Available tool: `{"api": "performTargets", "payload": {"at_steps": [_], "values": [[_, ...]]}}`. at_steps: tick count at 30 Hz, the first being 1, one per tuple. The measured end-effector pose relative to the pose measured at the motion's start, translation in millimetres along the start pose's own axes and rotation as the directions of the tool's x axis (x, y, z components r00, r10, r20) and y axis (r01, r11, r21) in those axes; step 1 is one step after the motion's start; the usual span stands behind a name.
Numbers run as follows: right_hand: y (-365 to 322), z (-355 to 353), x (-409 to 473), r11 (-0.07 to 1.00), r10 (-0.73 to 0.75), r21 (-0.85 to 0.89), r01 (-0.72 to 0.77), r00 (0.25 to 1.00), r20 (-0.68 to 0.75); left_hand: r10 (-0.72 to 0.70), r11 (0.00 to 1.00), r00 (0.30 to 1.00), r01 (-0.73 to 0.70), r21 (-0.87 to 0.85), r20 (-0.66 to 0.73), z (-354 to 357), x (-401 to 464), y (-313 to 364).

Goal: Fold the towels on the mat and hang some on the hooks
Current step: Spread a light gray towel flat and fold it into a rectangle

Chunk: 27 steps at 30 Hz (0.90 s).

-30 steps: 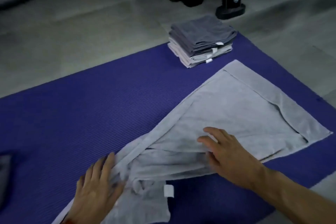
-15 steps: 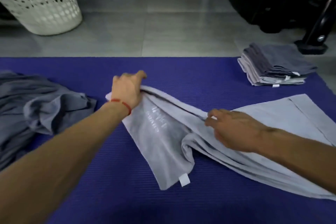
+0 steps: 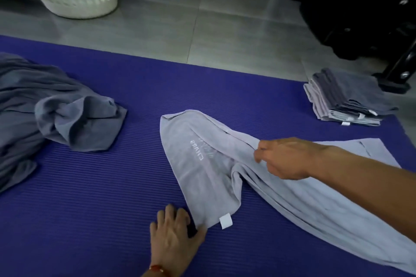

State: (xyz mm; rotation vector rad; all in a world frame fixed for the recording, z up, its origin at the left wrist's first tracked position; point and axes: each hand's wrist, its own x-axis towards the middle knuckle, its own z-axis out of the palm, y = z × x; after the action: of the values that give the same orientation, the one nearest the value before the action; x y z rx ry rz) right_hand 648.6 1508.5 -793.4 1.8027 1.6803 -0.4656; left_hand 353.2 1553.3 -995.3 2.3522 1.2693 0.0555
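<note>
Left hand (image 3: pixel 174 235), fingers spread, at near corner of light grey towel (image 3: pixel 209 164) on purple mat (image 3: pixel 101 198); right hand (image 3: pixel 283 157) beyond, pinching bunched towel fold; folded stack (image 3: pixel 346 99) farther right; crumpled grey towels (image 3: pixel 56 110) far left.

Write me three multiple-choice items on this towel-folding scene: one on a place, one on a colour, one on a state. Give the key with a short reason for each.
1. Where is the stack of folded towels?
A. at the mat's far right corner
B. inside the laundry basket
C. under the left hand

2. What colour is the mat?
A. green
B. purple-blue
C. red

3. What is the right hand doing?
A. lying flat on the floor
B. holding a hanger
C. gripping a fold of the light grey towel

Key: 1 A, the stack sits on that corner beside a black stand; 2 B, the ribbed surface is purple-blue; 3 C, fingers curl round bunched cloth.
</note>
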Motion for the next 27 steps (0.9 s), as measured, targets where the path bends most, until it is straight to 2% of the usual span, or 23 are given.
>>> {"api": "performTargets", "payload": {"at_steps": [2,4,8,10,12,15,18,21,27], "values": [[-6,-13,19,1.000,-0.028,-0.006,0.028,0.996,0.079,-0.080,0.996,0.995,0.081,-0.025,0.055,-5,0,11],[-7,-33,45,0.999,-0.024,0.045,0.020,0.996,0.083,-0.141,0.985,0.985,0.150,-0.085,0.098,-13,6,23],[-10,-63,98,0.984,0.011,0.177,0.006,0.996,-0.093,-0.223,0.889,0.970,0.242,-0.390,0.094,-29,11,15],[-12,-68,119,0.980,0.013,0.197,0.011,0.993,-0.120,-0.275,0.798,0.956,0.286,-0.530,0.101,-42,12,0],[-13,-68,134,0.979,0.002,0.200,0.023,0.993,-0.122,-0.360,0.729,0.930,0.333,-0.597,0.079,-59,12,-20],[-18,-70,152,0.979,-0.006,0.200,0.043,0.983,-0.184,-0.463,0.691,0.886,0.369,-0.622,0.010,-83,11,-51],[-34,-75,175,0.972,-0.003,0.223,0.071,0.957,-0.290,-0.532,0.697,0.847,0.429,-0.574,-0.012,-98,6,-77],[-57,-79,215,0.953,0.038,0.291,0.081,0.924,-0.381,-0.558,0.679,0.828,0.497,-0.540,0.060,-110,0,-98],[-85,-70,291,0.957,0.044,0.281,0.073,0.920,-0.389,-0.501,0.703,0.836,0.544,-0.457,0.224,-107,-4,-119]]}}
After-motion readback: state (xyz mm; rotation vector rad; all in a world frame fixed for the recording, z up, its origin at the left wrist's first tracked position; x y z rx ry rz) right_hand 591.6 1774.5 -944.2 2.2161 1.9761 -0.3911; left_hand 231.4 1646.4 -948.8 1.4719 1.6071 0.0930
